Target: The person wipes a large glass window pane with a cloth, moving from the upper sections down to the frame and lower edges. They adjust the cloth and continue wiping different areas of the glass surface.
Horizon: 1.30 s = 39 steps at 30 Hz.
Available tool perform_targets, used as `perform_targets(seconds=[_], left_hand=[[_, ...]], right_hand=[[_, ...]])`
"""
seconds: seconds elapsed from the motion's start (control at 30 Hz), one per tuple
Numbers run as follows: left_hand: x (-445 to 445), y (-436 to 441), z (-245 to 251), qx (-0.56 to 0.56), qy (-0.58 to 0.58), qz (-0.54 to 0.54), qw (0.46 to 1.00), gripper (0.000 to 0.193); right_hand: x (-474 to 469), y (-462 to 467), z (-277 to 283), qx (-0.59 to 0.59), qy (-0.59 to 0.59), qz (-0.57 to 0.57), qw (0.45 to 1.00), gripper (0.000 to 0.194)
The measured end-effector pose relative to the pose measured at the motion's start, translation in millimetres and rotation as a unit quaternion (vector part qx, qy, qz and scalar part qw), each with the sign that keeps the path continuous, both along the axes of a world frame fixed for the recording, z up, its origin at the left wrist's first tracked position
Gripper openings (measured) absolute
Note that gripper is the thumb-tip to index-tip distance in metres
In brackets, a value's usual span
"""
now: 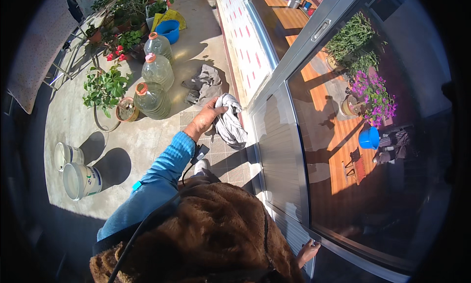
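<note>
My left hand (208, 116), at the end of a blue knitted sleeve, grips a bunched grey-and-white cloth (232, 126). The cloth hangs over the tiled strip of ground beside the metal-framed glass door (300, 161). Low on the right, my right hand (308, 251) has its fingers curled at the edge of the door frame; part of that hand and its arm are hidden behind my brown fur vest (220, 227). Just beyond the held cloth, a crumpled grey rag (208, 82) lies on the concrete.
Large clear plastic bottles (152, 102) stand left of the rag, near a potted plant (127, 110) and a blue basin (168, 30). Two white buckets (81, 180) sit farther left. Through the glass appear a blue bucket (368, 138) and purple flowers (375, 99); some of this may be reflection.
</note>
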<state>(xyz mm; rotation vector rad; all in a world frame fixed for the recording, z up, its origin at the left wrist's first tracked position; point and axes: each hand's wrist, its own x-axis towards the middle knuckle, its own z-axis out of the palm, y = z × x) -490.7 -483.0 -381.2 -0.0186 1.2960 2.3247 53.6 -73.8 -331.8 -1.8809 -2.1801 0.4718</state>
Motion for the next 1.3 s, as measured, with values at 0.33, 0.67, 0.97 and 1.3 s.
perform_targets(seconds=[0.33,0.67,0.97,1.3], left_hand=[[-132.1,-195.2,-3.9,0.04,-0.069,0.126,0.989,0.031],[-200.3,-174.2,-40.3,-0.173,0.016,0.251,0.952,0.038],[-274.1,-39.0,-20.3,-0.54,0.166,-0.032,0.824,0.066],[-342.1,130.9,-45.9,-0.392,0.215,-0.117,0.887,0.046]], right_hand=[[-207.7,-119.1,-3.3,-0.066,-0.154,0.259,0.951,0.035],[-355.6,-108.8,3.5,-0.053,-0.077,0.337,0.937,0.032],[-537.0,-83.5,-4.2,-0.091,0.037,0.419,0.903,0.036],[-628.7,-62.9,39.8,-0.085,0.078,0.45,0.885,0.033]])
